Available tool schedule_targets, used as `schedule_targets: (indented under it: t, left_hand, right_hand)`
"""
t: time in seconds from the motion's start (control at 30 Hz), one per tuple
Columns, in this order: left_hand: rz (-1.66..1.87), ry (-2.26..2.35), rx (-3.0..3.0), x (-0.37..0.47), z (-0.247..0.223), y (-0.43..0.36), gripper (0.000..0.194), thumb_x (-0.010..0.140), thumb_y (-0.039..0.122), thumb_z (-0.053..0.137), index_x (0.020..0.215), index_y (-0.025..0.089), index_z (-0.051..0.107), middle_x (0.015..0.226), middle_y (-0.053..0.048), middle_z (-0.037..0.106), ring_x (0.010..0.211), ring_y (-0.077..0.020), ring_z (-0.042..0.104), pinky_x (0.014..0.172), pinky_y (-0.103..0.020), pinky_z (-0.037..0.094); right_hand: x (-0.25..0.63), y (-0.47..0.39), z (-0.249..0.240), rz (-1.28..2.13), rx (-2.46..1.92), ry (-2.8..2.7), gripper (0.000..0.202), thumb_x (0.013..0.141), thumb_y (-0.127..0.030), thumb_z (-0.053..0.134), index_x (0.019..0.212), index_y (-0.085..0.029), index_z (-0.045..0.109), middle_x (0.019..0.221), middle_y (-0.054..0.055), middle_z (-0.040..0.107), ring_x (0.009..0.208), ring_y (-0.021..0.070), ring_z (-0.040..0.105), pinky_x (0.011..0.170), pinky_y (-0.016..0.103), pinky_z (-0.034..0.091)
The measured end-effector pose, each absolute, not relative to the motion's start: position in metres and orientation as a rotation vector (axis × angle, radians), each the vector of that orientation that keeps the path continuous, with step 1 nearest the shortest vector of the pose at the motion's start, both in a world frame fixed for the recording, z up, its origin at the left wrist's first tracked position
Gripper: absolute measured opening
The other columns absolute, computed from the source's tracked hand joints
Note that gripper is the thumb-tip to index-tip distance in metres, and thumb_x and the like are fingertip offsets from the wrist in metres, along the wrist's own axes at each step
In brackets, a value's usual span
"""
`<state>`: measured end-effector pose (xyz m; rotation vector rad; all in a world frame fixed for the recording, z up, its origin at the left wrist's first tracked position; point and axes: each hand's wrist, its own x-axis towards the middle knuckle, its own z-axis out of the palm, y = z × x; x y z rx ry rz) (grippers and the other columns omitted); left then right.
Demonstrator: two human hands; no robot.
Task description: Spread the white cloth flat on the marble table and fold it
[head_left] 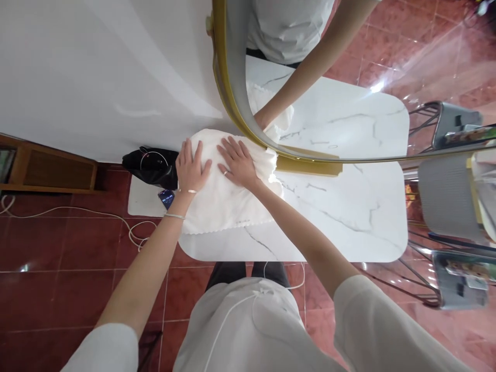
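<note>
A white cloth (228, 206) with a scalloped edge is spread over the left part of the white marbled table (349, 217). My left hand (190, 169) lies flat on the cloth's left side, fingers spread and pointing away from me. To its right, my right hand (238, 164) also rests on the cloth with spread fingers and a ring on one of them. Neither hand grips anything. Small folds bunch up at the cloth's right end, by the mirror's base.
A gold-framed mirror (310, 161) stands at the table's back and reflects an arm. Left of the cloth are a black bag (149, 166) and a phone (166, 198). A cable (96, 211) runs across the floor; a grey chair (461, 279) stands at the right.
</note>
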<state>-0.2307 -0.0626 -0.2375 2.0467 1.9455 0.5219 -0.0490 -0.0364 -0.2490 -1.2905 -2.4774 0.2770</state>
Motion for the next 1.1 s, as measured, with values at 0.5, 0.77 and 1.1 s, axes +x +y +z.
schedule_targets:
  t: [0.5, 0.77, 1.1]
  left_hand:
    - [0.53, 1.956, 2.08, -0.143, -0.239, -0.144, 0.071, 0.093, 0.051, 0.04, 0.15, 0.011, 0.028, 0.161, -0.015, 0.013, 0.149, -0.033, 0.004, 0.119, -0.056, 0.004]
    - [0.543, 1.891, 2.131, -0.038, -0.244, -0.152, 0.07, 0.093, 0.048, 0.041, 0.148, 0.006, 0.031, 0.16, -0.019, 0.014, 0.149, -0.0344, 0.004, 0.12, -0.055, 0.005]
    - [0.511, 1.605, 2.321, 0.078, -0.25, -0.177, 0.064, 0.095, 0.046, 0.038, 0.148, 0.011, 0.033, 0.159, -0.018, 0.019, 0.149, -0.0307, 0.009, 0.119, -0.051, 0.012]
  right_hand:
    - [0.031, -0.089, -0.251, 0.409, -1.106, -2.504, 0.048, 0.099, -0.036, 0.039, 0.14, -0.011, 0.043, 0.153, 0.009, 0.038, 0.147, 0.0236, 0.021, 0.122, 0.049, 0.016]
    - [0.133, -0.112, -0.253, 0.426, -1.046, -2.46, 0.045, 0.1, -0.029, 0.03, 0.138, -0.013, 0.047, 0.146, 0.006, 0.048, 0.143, 0.0176, 0.031, 0.121, 0.046, 0.019]
    - [0.255, -0.181, -0.247, 0.308, -1.453, -2.248, 0.044, 0.097, -0.028, 0.037, 0.137, -0.016, 0.05, 0.144, 0.005, 0.051, 0.142, 0.0181, 0.034, 0.116, 0.043, 0.028]
